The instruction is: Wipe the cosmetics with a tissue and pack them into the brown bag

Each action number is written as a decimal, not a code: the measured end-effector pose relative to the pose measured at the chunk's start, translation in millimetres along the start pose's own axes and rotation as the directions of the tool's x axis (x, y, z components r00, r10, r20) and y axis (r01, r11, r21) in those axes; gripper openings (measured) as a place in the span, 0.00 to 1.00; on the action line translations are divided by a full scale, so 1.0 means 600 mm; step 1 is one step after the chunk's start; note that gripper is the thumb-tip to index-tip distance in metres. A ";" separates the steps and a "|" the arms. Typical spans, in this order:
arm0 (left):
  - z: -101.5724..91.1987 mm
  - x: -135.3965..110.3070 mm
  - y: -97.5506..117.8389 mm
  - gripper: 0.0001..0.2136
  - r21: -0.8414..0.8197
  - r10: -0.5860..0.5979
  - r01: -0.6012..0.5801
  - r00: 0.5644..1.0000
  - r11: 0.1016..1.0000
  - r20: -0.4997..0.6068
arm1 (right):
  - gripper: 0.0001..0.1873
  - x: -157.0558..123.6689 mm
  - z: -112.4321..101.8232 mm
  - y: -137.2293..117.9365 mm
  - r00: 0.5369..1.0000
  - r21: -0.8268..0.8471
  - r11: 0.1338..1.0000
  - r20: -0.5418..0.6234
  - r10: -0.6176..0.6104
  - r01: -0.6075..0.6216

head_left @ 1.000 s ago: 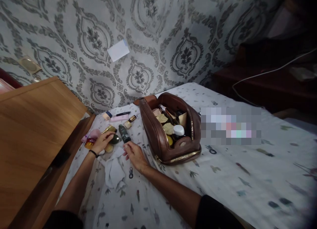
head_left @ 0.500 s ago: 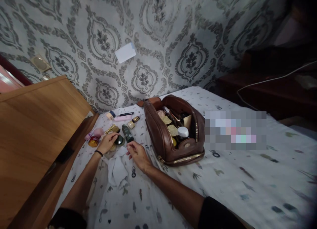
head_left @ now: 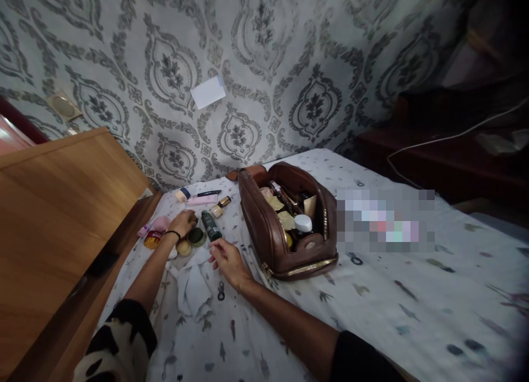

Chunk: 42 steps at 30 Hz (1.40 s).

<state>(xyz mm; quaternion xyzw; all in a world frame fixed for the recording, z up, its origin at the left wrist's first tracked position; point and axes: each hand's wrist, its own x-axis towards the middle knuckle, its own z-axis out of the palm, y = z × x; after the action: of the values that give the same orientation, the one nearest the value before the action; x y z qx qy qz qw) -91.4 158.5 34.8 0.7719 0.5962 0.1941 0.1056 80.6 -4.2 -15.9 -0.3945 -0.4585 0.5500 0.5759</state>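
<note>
My left hand (head_left: 183, 223) is curled over a small gold item among cosmetics on the bed; whether it grips it is hidden. Beside it lie a round dark green compact (head_left: 196, 236), a small tan jar (head_left: 184, 247) and a dark green bottle (head_left: 211, 226). My right hand (head_left: 226, 259) rests flat on the sheet with fingers apart, touching the edge of a white cloth (head_left: 193, 286), holding nothing. An open brown leather toiletry bag (head_left: 275, 233) stands to the right, packed with jars and sachets.
More cosmetics lie by the wall: a pink tube (head_left: 201, 200), a small gold-capped bottle (head_left: 219, 206), pink and red items (head_left: 152, 231). A wooden cabinet (head_left: 53, 205) borders the bed on the left. Patterned wallpaper rises behind. A white cable (head_left: 446, 136) runs at right.
My left hand has shifted up and away from the green compact onto a small gold item further back. The right hand has stayed nearly still by the cloth.
</note>
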 end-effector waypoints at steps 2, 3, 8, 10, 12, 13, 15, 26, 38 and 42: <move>-0.006 -0.002 0.004 0.14 -0.039 -0.005 0.005 1.000 0.999 -0.005 | 0.04 -0.001 0.000 0.001 1.000 0.005 1.000 0.003 -0.002 0.002; -0.011 -0.005 0.007 0.14 -0.067 -0.002 0.001 1.000 0.998 -0.009 | 0.04 0.000 0.000 0.002 1.000 0.009 1.000 0.002 -0.004 0.004; -0.041 -0.063 0.037 0.23 -0.254 0.076 -0.074 0.997 0.964 -0.004 | 0.08 0.003 0.001 0.007 1.000 0.041 0.999 -0.014 -0.016 0.017; -0.047 -0.101 0.057 0.25 -0.326 0.117 -0.104 0.993 0.940 0.019 | 0.14 0.003 0.002 0.003 1.000 0.077 0.997 -0.017 -0.007 0.008; -0.048 -0.140 0.080 0.25 -0.429 0.167 -0.125 0.984 0.895 0.061 | 0.21 0.001 0.002 -0.004 1.000 0.172 0.985 -0.007 0.022 -0.020; -0.047 -0.157 0.092 0.24 -0.470 0.193 -0.133 0.978 0.873 0.082 | 0.24 -0.001 0.002 -0.008 0.999 0.232 0.972 0.011 0.037 -0.039; -0.042 -0.187 0.112 0.23 -0.478 0.230 -0.157 0.968 0.864 0.098 | 0.28 -0.004 0.003 -0.014 0.997 0.343 0.936 0.051 0.064 -0.077; -0.036 -0.279 0.036 0.26 -0.030 0.326 -0.324 0.944 0.945 0.059 | 0.32 -0.014 0.001 -0.020 0.974 0.621 0.757 0.055 0.218 -0.204; -0.025 -0.294 0.055 0.11 0.081 0.361 -0.356 0.930 0.931 -0.067 | 0.40 -0.016 0.004 -0.006 0.966 0.658 0.709 0.139 0.216 -0.253; -0.029 -0.280 0.090 0.16 -0.056 0.242 -0.255 0.955 0.965 -0.168 | 0.27 -0.016 0.009 -0.005 0.975 0.501 0.839 0.048 0.219 -0.213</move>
<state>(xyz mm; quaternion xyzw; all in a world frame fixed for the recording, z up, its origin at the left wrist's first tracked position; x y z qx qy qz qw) -87.0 -18.6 42.7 0.8180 0.4929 0.2901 0.0617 76.7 -14.4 -12.3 -0.2830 -0.2488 0.7094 0.5956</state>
